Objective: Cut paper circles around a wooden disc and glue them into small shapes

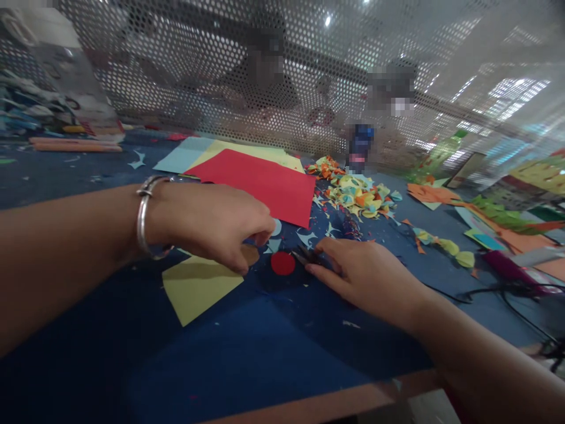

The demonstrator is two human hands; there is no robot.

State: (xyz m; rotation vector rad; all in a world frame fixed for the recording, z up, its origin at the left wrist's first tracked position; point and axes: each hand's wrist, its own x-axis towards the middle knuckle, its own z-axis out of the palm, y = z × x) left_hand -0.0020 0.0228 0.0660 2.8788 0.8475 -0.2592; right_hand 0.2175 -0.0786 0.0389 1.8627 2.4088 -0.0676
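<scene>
My left hand (216,221), with a silver bangle at its wrist, hovers over the table with thumb and index finger apart. A small tan piece (251,254) shows beside its thumb; whether they touch I cannot tell. Partly under this hand lies a yellow paper sheet (198,291). Between my two hands, a round red paper disc (282,263) rests flat on the blue tabletop. My right hand (362,271) is closed around small scissors (306,256), their points toward the disc; its fingers partly hide the handles. A pale disc (276,227) sits near my left fingertips.
Red paper (265,185) overlaps light blue and yellow sheets farther back. A heap of paper cutouts (359,194) and scattered scraps lie right of it. A bottle (82,76) and pencils (75,145) stand at left; a black cable (507,288) crosses the right side. People sit behind the perforated screen.
</scene>
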